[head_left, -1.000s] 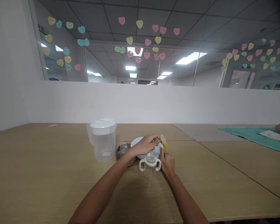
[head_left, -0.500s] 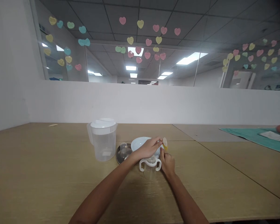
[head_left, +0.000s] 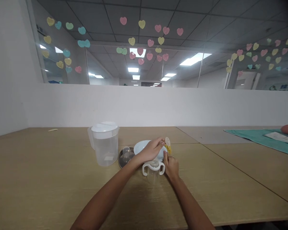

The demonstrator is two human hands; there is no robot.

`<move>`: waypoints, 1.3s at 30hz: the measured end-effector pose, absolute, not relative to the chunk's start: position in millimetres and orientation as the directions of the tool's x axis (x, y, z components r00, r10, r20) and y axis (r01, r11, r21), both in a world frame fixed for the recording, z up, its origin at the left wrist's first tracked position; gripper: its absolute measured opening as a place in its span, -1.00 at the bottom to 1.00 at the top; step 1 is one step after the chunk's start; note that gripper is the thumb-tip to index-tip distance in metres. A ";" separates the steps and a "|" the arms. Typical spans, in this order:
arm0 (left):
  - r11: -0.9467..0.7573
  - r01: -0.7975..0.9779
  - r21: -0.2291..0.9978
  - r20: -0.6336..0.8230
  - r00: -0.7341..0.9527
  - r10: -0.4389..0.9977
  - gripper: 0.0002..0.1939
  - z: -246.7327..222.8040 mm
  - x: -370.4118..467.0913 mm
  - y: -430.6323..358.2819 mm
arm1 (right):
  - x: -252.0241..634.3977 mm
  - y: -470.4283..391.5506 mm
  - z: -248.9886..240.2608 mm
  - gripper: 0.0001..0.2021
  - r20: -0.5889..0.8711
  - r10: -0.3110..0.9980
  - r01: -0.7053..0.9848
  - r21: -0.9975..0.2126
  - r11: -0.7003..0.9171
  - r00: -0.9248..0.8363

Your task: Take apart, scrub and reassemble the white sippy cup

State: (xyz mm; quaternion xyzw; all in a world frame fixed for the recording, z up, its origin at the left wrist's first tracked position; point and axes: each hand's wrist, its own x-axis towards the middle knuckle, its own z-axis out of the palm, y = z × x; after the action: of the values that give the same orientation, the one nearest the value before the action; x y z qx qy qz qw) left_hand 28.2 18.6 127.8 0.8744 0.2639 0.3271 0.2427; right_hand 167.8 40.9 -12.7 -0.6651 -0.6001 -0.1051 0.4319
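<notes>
"Positions?"
"Jug (head_left: 105,147) is standing left of the left hand (head_left: 151,150), bowl (head_left: 139,147) lying beneath."
"Step?"
"Left and right hand (head_left: 172,166) are curling, seemingly adjusting the adjacent yellow piece (head_left: 168,149); pinching, I cannot tell. Continuing is requiring steadiness."

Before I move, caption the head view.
Left hand and right hand at a pale bowl, behind a two-handled bottle.
</notes>
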 end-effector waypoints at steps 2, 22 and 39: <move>-0.735 0.301 0.608 0.491 0.585 0.646 -0.74 130.2 28.2 18.1 | 167.5 40.5 -12.3 -0.27 0.651 0.712 0.891 -0.446 0.079 0.263; -0.689 0.358 0.630 0.493 0.501 0.711 -0.75 113.1 37.7 24.1 | 167.7 41.4 -12.5 -0.27 0.639 0.720 0.880 -0.468 0.085 0.270; -0.735 0.441 0.516 0.453 0.587 0.671 -0.72 95.7 37.4 38.1 | 168.3 41.9 -13.6 -0.32 0.635 0.723 0.885 -0.461 0.072 0.272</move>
State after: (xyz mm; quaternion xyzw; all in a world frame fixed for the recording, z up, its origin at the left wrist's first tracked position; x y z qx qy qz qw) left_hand 37.4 38.1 95.7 0.8731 0.3183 0.3242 0.1771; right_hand 168.3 41.9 -13.6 -0.6744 -0.5960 -0.0950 0.4255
